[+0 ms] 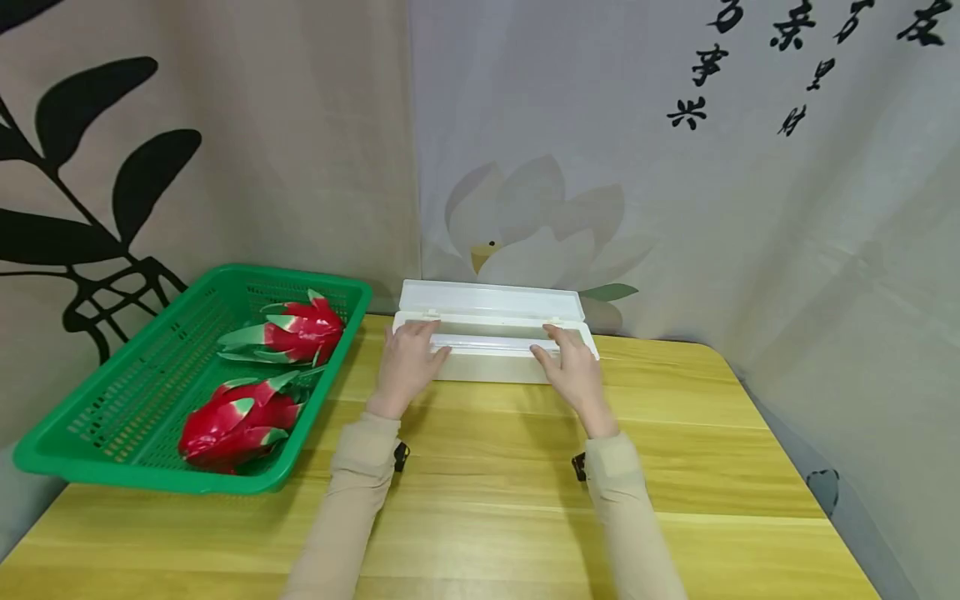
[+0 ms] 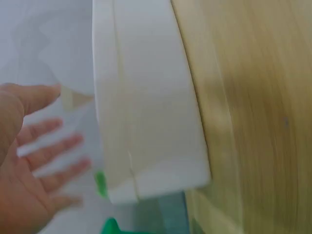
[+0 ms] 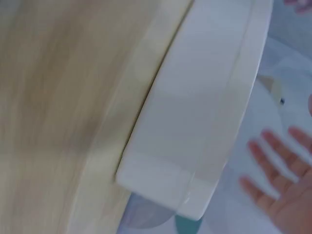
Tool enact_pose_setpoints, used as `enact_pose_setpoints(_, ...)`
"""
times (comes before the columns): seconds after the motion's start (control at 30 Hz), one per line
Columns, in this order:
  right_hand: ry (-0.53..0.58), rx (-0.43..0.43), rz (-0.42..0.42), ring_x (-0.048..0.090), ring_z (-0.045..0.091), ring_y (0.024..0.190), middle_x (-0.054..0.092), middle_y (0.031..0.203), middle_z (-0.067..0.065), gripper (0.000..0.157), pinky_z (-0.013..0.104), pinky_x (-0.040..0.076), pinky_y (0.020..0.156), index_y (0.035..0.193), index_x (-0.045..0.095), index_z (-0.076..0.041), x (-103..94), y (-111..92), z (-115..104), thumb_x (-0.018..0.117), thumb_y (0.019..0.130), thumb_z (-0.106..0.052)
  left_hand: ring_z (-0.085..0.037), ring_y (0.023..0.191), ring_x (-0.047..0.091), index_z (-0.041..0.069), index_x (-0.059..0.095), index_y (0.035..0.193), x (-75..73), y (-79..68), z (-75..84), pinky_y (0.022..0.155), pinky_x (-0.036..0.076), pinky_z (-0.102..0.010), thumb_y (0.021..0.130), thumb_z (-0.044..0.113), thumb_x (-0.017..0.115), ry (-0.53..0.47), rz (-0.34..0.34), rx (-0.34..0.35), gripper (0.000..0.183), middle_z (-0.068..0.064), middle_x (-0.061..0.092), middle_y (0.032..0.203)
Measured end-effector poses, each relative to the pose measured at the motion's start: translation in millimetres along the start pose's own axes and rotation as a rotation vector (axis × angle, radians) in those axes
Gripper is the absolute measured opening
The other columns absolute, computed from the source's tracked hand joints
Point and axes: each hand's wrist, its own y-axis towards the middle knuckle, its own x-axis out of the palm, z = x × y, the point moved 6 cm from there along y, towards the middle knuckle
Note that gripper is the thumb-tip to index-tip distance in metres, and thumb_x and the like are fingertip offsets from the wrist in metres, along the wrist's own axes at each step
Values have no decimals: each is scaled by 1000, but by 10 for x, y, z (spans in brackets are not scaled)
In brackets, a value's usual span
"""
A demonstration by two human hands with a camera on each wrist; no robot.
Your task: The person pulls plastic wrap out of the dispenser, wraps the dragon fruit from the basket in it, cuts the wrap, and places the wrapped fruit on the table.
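A long white cling-film dispenser (image 1: 491, 370) lies crosswise at the back of the table, its hinged lid (image 1: 491, 298) tipped back. Inside stretches a clear, shiny roll (image 1: 491, 342). My left hand (image 1: 407, 365) is over the dispenser's left end, thumb toward the middle; in the left wrist view its fingers are spread and straight beside the white wall. Over the opposite end is my right hand (image 1: 573, 372), and the right wrist view shows its fingers (image 3: 276, 168) spread too. Neither hand holds anything.
To the left stands a green plastic basket (image 1: 150, 479) with two red dragon fruits, one (image 1: 300, 329) behind the other (image 1: 236, 421). A printed curtain (image 1: 525, 100) hangs right behind the wooden table (image 1: 495, 517).
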Motion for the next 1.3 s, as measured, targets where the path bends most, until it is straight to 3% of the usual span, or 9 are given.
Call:
enact_pose_setpoints(0.07, 81, -30, 14, 63, 33, 106, 65, 118, 17, 40, 51, 52, 87, 126, 58, -4, -45, 47, 99, 59, 94, -28, -39, 111, 60, 1, 65, 116, -39, 12, -72, 99, 45, -57, 87, 16, 69, -47, 35, 46, 33, -19, 66, 118)
enact_pose_setpoints(0.17, 140, -64, 25, 65, 33, 98, 69, 108, 18, 29, 48, 53, 84, 118, 63, 0, -108, 114, 285, 60, 94, -15, -39, 108, 62, 1, 67, 112, -45, 25, -203, 91, 52, -48, 87, 6, 67, -97, 35, 76, 26, -18, 68, 116)
enact_pose_setpoints(0.27, 136, -76, 4, 64, 34, 99, 69, 106, 19, 25, 49, 52, 87, 113, 65, 2, -154, 162, 458, 61, 92, -10, -40, 108, 61, 1, 67, 114, -45, 28, -300, 91, 52, -49, 88, 4, 65, -122, 13, 85, 26, -19, 68, 115)
enact_pose_setpoints(0.43, 56, -94, -114, 59, 39, 104, 68, 110, 22, 25, 53, 44, 96, 112, 65, 4, -178, 184, 613, 61, 92, -10, -40, 105, 61, -1, 67, 112, -44, 30, -375, 92, 51, -49, 88, 4, 64, -111, -32, 101, 24, -20, 69, 110)
enact_pose_setpoints(0.6, -17, -126, -209, 56, 38, 100, 69, 105, 20, 22, 52, 45, 92, 107, 68, 4, -160, 180, 671, 62, 91, -10, -39, 101, 59, -1, 71, 106, -24, 56, -403, 91, 50, -48, 89, 6, 64, -65, -58, 104, 20, -18, 72, 104)
enact_pose_setpoints(0.83, -84, -210, -191, 62, 31, 84, 71, 86, 15, 12, 48, 45, 90, 89, 73, 2, -140, 250, 636, 65, 88, -8, -36, 97, 56, 0, 73, 95, 23, 113, -417, 89, 48, -46, 90, 9, 63, -2, -83, 106, 15, -15, 73, 94)
enact_pose_setpoints(1.07, -81, -123, -200, 57, 38, 96, 69, 87, 16, 14, 48, 47, 88, 88, 71, 2, -84, 283, 694, 62, 91, -9, -37, 90, 56, -2, 72, 86, 44, 169, -387, 85, 46, -44, 91, 7, 60, 29, -46, 134, 16, -16, 72, 86)
enact_pose_setpoints(1.3, -19, -78, -241, 52, 42, 106, 67, 87, 16, 19, 49, 45, 89, 87, 68, 1, -73, 292, 727, 57, 95, -12, -34, 88, 57, -3, 69, 88, 66, 227, -396, 83, 49, -42, 91, 8, 57, 16, -67, 118, 17, -17, 69, 88)
